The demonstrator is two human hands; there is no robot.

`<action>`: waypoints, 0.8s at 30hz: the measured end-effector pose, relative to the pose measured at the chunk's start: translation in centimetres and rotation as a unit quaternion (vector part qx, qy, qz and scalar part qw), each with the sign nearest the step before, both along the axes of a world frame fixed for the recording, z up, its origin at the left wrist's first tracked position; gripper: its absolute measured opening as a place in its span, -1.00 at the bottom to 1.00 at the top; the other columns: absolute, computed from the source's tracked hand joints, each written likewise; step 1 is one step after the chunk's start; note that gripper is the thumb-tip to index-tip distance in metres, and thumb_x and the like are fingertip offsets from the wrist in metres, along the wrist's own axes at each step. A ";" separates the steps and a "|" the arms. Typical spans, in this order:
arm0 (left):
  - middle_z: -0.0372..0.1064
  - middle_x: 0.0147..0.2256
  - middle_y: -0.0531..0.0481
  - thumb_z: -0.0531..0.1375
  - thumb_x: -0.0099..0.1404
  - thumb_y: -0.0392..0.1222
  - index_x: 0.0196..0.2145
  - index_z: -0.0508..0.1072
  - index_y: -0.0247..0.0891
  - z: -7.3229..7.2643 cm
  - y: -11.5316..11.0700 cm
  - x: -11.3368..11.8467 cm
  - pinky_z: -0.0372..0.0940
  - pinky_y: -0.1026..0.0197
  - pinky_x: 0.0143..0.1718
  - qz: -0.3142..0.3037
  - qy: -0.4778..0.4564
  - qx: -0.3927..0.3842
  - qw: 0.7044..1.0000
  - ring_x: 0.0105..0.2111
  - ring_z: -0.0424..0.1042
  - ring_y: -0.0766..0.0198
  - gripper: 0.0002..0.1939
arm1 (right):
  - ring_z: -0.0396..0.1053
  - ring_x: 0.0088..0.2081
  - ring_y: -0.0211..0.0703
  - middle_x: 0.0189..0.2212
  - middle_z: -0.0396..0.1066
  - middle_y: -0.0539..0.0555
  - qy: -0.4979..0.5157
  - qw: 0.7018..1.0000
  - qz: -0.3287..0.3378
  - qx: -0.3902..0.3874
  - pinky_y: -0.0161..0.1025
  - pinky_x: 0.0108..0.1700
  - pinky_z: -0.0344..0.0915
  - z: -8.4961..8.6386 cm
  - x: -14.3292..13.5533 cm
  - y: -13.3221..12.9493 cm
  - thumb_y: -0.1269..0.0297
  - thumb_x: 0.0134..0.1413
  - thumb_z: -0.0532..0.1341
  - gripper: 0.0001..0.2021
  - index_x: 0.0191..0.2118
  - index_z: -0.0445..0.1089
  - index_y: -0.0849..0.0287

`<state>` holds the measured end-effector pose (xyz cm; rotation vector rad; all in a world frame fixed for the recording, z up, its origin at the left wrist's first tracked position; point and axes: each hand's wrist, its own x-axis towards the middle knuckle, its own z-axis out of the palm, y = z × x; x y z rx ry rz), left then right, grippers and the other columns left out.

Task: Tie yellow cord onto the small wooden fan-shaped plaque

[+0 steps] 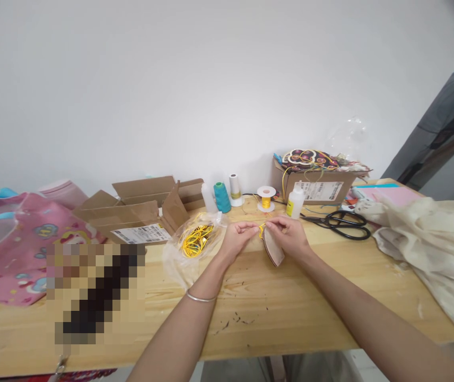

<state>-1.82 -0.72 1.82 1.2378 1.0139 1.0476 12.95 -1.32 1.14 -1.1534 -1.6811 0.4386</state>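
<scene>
My left hand (235,242) is closed in a pinch on a yellow cord (261,231), above the middle of the wooden table. Close beside it, my right hand (293,239) pinches the top of a flat beige piece with a dark edge (273,249), which hangs tilted below the fingers. The yellow cord runs in a small loop between both sets of fingertips, at the upper end of that piece. Whether the cord is fixed to the piece is too small to tell. A clear plastic bag with a yellow cord bundle (195,241) lies left of my left hand.
Behind my hands stand a teal thread cone (222,198), a yellow cord spool (265,199) and a small bottle (295,202). Black scissors (340,223) and cream cloth (429,239) lie at right. An open cardboard box (131,212) and pink bag (24,244) occupy the left.
</scene>
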 end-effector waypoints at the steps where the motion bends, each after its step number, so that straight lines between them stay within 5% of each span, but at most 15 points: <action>1: 0.23 -0.72 0.11 0.23 -0.18 -0.12 -0.48 0.41 -0.37 0.0 0.0 0.0 -0.07 0.40 -0.70 0.004 -0.001 0.000 1.000 -0.74 0.04 0.54 -0.72 | 0.19 -0.55 -0.30 -0.61 0.30 0.02 -0.002 1.000 -0.001 0.003 -0.35 -0.50 0.13 0.0 0.0 0.0 0.26 -0.10 0.05 -0.80 -0.47 0.37 0.23; 10: 0.38 -0.58 0.01 0.25 -0.21 -0.16 -0.52 0.43 -0.35 -0.3 0.3 0.1 0.14 0.35 -0.53 0.037 -0.006 0.016 0.999 -0.59 0.26 0.42 -0.76 | 0.17 -0.55 -0.31 -0.62 0.28 0.02 -0.013 1.000 -0.002 0.017 -0.36 -0.50 0.12 0.1 0.1 -0.1 0.26 -0.09 0.05 -0.80 -0.49 0.36 0.23; 24: 0.25 -0.71 0.11 0.23 -0.19 -0.13 -0.50 0.41 -0.35 -0.2 0.1 0.0 0.01 0.40 -0.66 0.017 0.012 0.016 1.000 -0.71 0.13 0.50 -0.74 | 0.17 -0.57 -0.31 -0.63 0.29 0.01 -0.022 1.000 -0.001 0.012 -0.36 -0.51 0.11 0.0 0.0 0.1 0.28 -0.10 0.05 -0.81 -0.49 0.37 0.23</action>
